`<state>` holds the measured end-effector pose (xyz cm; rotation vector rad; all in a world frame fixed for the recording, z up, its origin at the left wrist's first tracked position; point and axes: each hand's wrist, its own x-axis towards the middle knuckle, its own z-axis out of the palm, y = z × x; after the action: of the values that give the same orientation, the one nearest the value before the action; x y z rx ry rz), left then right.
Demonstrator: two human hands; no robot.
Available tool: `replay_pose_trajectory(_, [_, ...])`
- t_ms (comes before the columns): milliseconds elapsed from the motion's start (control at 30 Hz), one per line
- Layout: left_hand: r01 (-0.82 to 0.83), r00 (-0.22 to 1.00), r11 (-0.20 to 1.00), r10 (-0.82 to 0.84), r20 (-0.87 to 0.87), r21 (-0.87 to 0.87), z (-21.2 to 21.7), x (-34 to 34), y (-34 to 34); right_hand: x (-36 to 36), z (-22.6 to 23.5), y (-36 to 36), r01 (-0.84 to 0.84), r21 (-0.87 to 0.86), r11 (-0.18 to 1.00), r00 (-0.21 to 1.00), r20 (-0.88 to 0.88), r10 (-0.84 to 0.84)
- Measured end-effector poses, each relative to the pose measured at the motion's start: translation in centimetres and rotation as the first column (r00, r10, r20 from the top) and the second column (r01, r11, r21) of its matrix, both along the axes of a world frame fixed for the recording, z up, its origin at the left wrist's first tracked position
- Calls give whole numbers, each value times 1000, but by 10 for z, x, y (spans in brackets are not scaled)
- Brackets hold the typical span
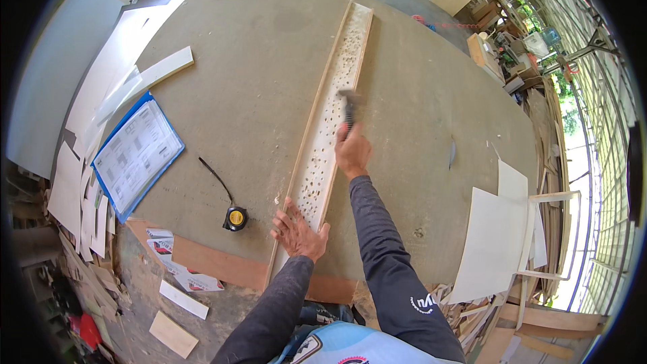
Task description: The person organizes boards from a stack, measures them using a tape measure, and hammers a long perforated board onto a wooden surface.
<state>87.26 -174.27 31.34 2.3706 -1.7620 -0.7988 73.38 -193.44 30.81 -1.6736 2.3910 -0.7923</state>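
Hammer (348, 109) gripped in the right hand (352, 152) above a long perforated wooden channel (330, 125); left hand (299, 232) lies open, pressing its near end. Tape measure (235, 218) sits just left.

Daylit workshop, broad grey worktable (242, 61), mesh wall (593, 94) right, scrap-strewn floor (135, 296)

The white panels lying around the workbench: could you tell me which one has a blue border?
The printed sheet at the bench's left edge, beside the tape measure; the other white panels are plain, without a border.
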Motion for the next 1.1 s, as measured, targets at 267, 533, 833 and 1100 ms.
replay_pose_trajectory(267, [-30,1000,999,30,2,32,-7,3,1,-30,14,-26,-218,223,950,975,79,205])
replay_pose_trajectory(533, [-33,999,998,33,8,45,1,-1,-2,-89,-37,-138,50,-52,997,938,345,-29])
replay_pose_trajectory(833, [-21,999,999,19,42,33,-12,0,-2,-111,-20,-270,87,-67,994,996,-2,-88])
replay_pose_trajectory(1100, [-20,997,1000,18,73,21,-13,-2,-5,-99,-33,-267,13,78,997,992,-130,-2])
